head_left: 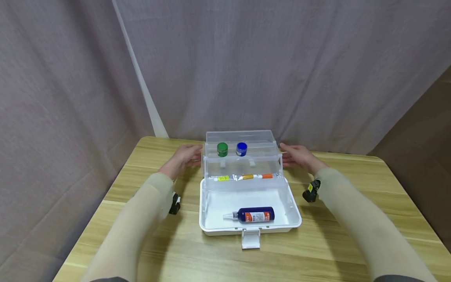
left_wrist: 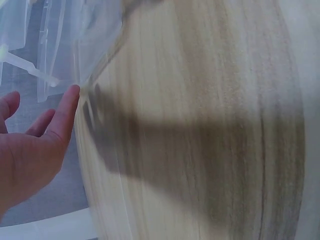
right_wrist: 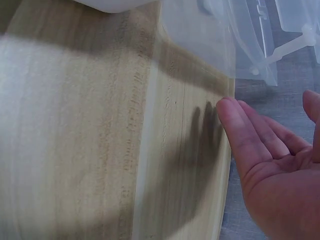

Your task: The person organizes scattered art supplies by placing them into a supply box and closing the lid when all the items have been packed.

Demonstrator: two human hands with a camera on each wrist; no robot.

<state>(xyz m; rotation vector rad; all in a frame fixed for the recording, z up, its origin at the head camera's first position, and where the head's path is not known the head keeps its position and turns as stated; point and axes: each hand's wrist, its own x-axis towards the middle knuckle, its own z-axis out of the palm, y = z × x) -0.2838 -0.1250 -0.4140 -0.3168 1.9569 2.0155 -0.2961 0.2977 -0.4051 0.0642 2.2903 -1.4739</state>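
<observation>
A white storage box (head_left: 225, 232) stands unfolded on the table, its clear tiered trays raised at the back. My left hand (head_left: 186, 155) is beside the left of the clear lid (left_wrist: 102, 37), fingers mostly extended; whether the fingertip touches it, I cannot tell. On the other side, my right hand (head_left: 297, 156) has its fingers extended near the lid's right edge, holding nothing. A green jar (head_left: 222, 149) and a blue jar (head_left: 241, 149) sit in the upper tray. Lower down are a slim yellow-labelled tube (head_left: 223, 178) and an orange marker-like item (head_left: 266, 176). A dark blue bottle (head_left: 256, 214) lies in the base.
The box's white latch (head_left: 251, 239) hangs down at the front. Beneath everything is a wood-grain table (head_left: 197, 262). A grey curtain (head_left: 239, 70) hangs right behind its back edge, and a brown surface (head_left: 419, 156) stands at the right.
</observation>
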